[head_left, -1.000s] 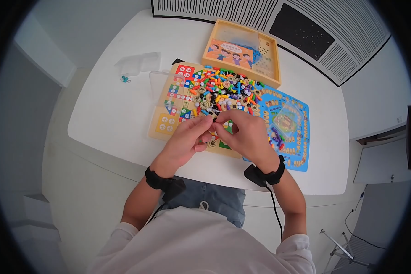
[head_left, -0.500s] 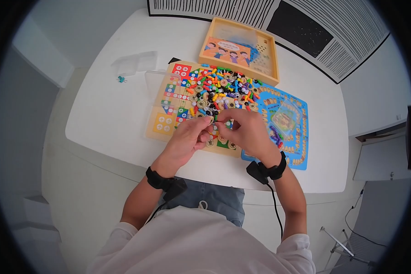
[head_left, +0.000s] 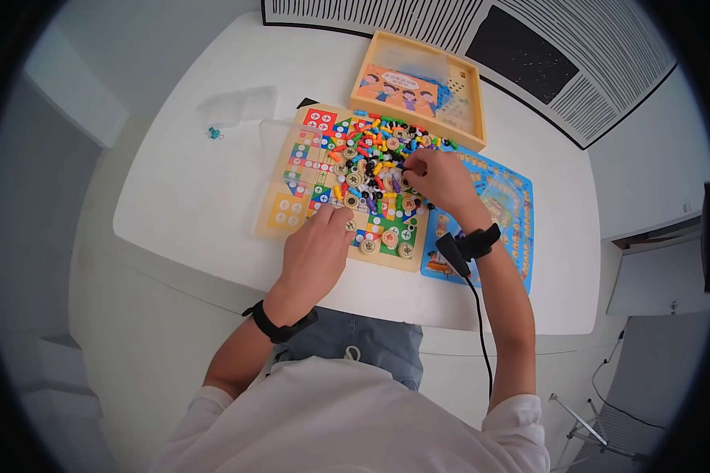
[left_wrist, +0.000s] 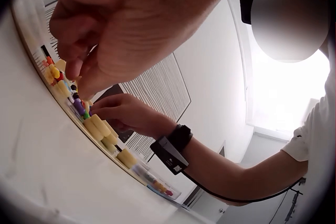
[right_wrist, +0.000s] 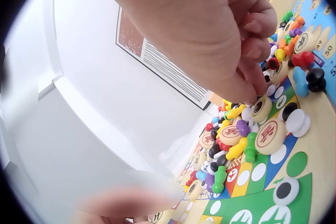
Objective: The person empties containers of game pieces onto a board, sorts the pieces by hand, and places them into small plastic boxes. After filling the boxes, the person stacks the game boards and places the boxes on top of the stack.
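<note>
Among the heaped game pieces, my right hand (head_left: 446, 189) pinches at the rim of a wooden Chinese chess piece (right_wrist: 261, 109) with thumb and fingertips. Other round chess pieces (right_wrist: 271, 136) and coloured pegs (right_wrist: 251, 150) lie around it. My left hand (head_left: 317, 251), fingers bent, is low over the near left of the printed wooden game board (head_left: 312, 126). Its fingertips are right beside another wooden chess piece (head_left: 351, 226); I cannot tell whether they hold anything. Several chess pieces, among them one piece (head_left: 390, 236), lie along the board's near edge.
A blue printed board (head_left: 521, 236) lies to the right, partly under my right forearm. Behind stands a wooden box (head_left: 469, 130) with an orange booklet (head_left: 402, 88) in it. Clear plastic trays (head_left: 280, 146) and a teal clip (head_left: 214, 133) are on the left.
My hands were together over the near part of the board, fingertips meeting. They have parted: the right has moved away and rightward into the heap, the left slightly lower and to the left.
</note>
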`<action>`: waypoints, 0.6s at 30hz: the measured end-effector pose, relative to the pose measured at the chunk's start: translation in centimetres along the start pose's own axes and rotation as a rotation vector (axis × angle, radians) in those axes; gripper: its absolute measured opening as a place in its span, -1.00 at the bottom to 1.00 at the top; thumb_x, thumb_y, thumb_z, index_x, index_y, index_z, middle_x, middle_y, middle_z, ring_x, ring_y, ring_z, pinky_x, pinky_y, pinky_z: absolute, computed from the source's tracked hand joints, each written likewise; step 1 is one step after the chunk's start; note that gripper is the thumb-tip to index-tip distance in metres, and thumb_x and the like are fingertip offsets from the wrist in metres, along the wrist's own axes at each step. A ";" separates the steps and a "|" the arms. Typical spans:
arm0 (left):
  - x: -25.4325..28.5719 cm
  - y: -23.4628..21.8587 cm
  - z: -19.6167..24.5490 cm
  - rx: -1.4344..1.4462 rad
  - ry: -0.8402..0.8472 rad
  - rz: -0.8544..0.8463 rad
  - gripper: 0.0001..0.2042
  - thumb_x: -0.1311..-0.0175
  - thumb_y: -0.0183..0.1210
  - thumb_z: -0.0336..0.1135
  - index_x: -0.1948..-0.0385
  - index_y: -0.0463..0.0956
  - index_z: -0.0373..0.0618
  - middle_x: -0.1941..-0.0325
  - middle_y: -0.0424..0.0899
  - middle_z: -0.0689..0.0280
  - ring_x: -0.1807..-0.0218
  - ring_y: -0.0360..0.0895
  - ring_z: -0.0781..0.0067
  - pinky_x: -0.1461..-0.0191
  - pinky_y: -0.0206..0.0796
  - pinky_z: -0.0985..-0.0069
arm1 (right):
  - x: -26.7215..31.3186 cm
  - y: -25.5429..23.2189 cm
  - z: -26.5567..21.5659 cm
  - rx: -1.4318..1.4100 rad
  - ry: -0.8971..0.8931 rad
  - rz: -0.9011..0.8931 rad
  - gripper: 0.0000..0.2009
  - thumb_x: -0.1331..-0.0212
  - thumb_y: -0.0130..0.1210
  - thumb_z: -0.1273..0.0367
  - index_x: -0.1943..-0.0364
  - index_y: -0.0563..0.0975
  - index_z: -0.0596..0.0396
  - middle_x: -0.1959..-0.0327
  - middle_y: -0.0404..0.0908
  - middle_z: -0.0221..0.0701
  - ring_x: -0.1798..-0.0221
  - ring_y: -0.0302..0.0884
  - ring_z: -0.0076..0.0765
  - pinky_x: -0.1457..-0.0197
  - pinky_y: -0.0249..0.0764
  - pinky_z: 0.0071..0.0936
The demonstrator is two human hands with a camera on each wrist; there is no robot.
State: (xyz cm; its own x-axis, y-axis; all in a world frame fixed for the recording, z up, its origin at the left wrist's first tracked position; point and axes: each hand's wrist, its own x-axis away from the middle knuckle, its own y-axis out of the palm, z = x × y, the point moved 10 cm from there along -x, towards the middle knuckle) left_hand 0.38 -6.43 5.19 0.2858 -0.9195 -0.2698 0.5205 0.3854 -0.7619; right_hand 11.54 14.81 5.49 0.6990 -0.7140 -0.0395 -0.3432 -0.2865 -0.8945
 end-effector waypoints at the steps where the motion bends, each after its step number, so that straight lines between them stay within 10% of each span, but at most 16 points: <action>1: 0.0 0.2 -0.2 -0.029 -0.002 -0.014 -0.77 -0.40 0.29 -0.36 -0.03 0.58 -0.15 0.08 0.61 0.19 0.16 0.68 0.05 0.12 0.51 0.20 | 0.0 -0.1 0.0 0.047 0.004 0.016 -0.86 -0.18 0.35 0.32 0.21 0.75 -0.01 0.29 0.83 -0.37 0.20 0.80 -0.14 0.11 0.70 -0.24; 18: 0.1 1.4 -1.4 0.047 -0.043 -0.051 -0.80 -0.38 0.27 -0.46 0.01 0.60 -0.21 0.01 0.61 0.14 0.08 0.67 -0.05 0.03 0.52 0.14 | 1.2 0.1 -0.8 0.109 0.012 -0.106 -0.81 -0.19 0.36 0.24 0.18 0.76 -0.04 0.24 0.83 -0.43 0.10 0.79 -0.22 0.09 0.68 -0.24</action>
State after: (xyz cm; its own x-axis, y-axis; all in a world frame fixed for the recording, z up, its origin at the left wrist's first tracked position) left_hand 0.00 -6.08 3.30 0.2916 -0.9343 -0.2051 0.5725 0.3423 -0.7450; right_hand 11.83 13.35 5.71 0.7200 -0.6911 0.0629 -0.1969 -0.2903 -0.9365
